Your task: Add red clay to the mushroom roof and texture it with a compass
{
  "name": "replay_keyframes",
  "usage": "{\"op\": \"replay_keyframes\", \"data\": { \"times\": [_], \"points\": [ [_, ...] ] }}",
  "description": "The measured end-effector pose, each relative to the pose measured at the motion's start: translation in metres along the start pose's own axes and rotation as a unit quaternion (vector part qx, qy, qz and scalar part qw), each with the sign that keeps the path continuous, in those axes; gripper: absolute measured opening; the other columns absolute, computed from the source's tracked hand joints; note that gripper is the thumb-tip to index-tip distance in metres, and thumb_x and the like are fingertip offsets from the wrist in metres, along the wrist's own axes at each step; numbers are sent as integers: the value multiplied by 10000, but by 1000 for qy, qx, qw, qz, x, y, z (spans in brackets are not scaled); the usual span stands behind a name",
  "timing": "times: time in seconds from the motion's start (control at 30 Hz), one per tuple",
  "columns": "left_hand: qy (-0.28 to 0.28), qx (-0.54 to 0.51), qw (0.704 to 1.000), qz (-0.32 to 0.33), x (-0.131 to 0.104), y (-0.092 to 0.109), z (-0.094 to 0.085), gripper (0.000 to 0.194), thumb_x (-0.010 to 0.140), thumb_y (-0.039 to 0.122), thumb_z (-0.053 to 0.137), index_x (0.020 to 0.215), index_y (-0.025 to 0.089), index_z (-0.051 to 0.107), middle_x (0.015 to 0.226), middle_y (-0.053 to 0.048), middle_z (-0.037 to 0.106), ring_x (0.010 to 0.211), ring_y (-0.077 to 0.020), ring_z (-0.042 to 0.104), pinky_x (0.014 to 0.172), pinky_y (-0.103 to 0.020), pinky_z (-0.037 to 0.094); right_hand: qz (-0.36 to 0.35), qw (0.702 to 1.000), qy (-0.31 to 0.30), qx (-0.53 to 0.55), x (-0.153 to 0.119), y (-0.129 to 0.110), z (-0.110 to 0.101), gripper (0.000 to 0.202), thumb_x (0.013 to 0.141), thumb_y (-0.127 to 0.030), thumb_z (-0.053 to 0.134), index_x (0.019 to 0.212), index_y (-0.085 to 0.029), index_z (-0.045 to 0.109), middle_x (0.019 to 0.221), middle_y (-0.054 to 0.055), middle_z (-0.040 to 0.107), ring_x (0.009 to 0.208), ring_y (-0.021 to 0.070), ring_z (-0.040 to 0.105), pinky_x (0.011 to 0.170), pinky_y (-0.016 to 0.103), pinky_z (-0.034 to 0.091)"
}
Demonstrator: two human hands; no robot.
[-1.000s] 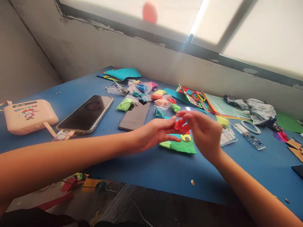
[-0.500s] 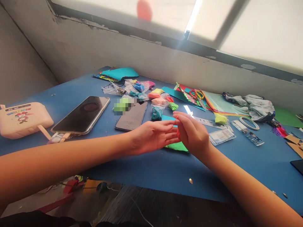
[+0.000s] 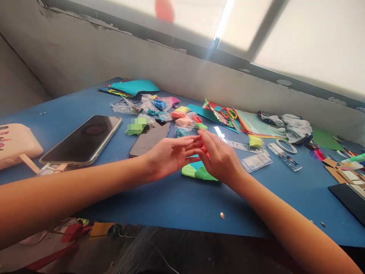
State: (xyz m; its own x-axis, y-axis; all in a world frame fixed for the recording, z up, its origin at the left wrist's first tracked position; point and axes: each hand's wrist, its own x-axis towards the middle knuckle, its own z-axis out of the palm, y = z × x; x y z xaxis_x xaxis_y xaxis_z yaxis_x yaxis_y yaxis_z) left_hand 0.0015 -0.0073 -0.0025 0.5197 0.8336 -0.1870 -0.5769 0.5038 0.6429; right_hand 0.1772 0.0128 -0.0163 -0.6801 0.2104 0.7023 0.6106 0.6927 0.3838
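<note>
My left hand [image 3: 168,156] reaches out, thumb apart from its fingers; my right hand [image 3: 221,156] curves over one red lump [image 3: 203,146] between the two, its grip impossible to tell. Below lies one green-and-blue piece [image 3: 203,173]; two phones, one larger phone [image 3: 82,140] and one smaller phone [image 3: 149,141], lie leftward.

A large phone [image 3: 82,139] lies on the blue surface [image 3: 171,205], near a pale pink case [image 3: 19,140] cut off at the left edge. Toward the right, a white ring [image 3: 289,152] sits by a crumpled grey cloth [image 3: 298,128]; scissors [image 3: 234,122] rest on coloured sheets.
</note>
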Motion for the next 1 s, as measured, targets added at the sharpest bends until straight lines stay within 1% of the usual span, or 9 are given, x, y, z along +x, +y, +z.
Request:
{"op": "replay_keyframes", "data": {
  "times": [0.1,0.2,0.37,0.47,0.57,0.63,0.8,0.9,1.0],
  "points": [
    [-43,110,993,15,-1,-3,-5,144,854,162,568,942,125,675,954,-67,669,887,-152,619,778,-256,472,15,998,16,-60,1,6,-5,398,1011,-286,343,856,-85,648,683,99,692,568,148,618,505,240,431],
    [-48,272,954,116,-4,-8,-6,194,851,283,659,980,141,634,949,-46,653,874,-150,604,750,-248,449,16,996,9,-90,4,6,-10,485,1007,-311,363,566,-183,521,430,-18,471,379,104,387,399,259,250],
    [-58,394,910,117,-8,-12,-3,363,887,438,589,1108,158,521,867,-23,616,760,-144,575,660,-268,448,4,1000,28,-12,6,-3,-15,542,1021,-260,248,528,-193,463,435,-17,424,411,101,320,451,241,267],
    [-107,438,885,120,-11,-11,-2,298,917,422,529,1037,150,542,784,-3,590,684,-128,568,618,-258,429,16,999,23,27,5,-5,-16,541,1027,-276,213,551,-196,459,459,-10,424,427,106,310,453,248,260],
    [-95,461,866,171,-14,-9,-2,196,914,342,530,933,150,561,713,19,563,635,-113,548,603,-247,420,74,994,7,82,5,-7,-19,541,1028,-384,228,561,-198,427,473,-19,404,424,92,295,431,250,236],
    [-78,468,858,197,-15,-7,-1,163,915,307,520,891,152,563,695,23,552,635,-110,542,597,-241,416,140,972,-36,183,6,-10,-22,543,1026,-424,240,564,-196,412,475,-31,397,418,74,320,423,227,254],
    [-46,458,876,148,-11,-6,-2,203,936,336,482,841,163,533,612,36,530,545,-94,450,495,-220,332,270,842,-171,435,12,-10,-24,597,976,-581,288,547,-194,435,435,-44,434,393,59,382,416,197,322],
    [-24,438,886,153,-8,-5,-4,200,940,331,490,834,166,529,562,52,508,524,-86,441,499,-210,338,345,804,-166,455,11,9,-18,600,906,-668,385,554,-191,478,433,-30,483,406,71,433,435,209,370],
    [5,415,896,158,-5,-4,-5,191,940,289,500,799,162,526,541,53,516,516,-80,475,502,-201,363,404,811,-76,417,7,39,-11,607,834,-706,489,512,-192,467,430,-24,486,397,69,437,435,215,379]
  ]
}}
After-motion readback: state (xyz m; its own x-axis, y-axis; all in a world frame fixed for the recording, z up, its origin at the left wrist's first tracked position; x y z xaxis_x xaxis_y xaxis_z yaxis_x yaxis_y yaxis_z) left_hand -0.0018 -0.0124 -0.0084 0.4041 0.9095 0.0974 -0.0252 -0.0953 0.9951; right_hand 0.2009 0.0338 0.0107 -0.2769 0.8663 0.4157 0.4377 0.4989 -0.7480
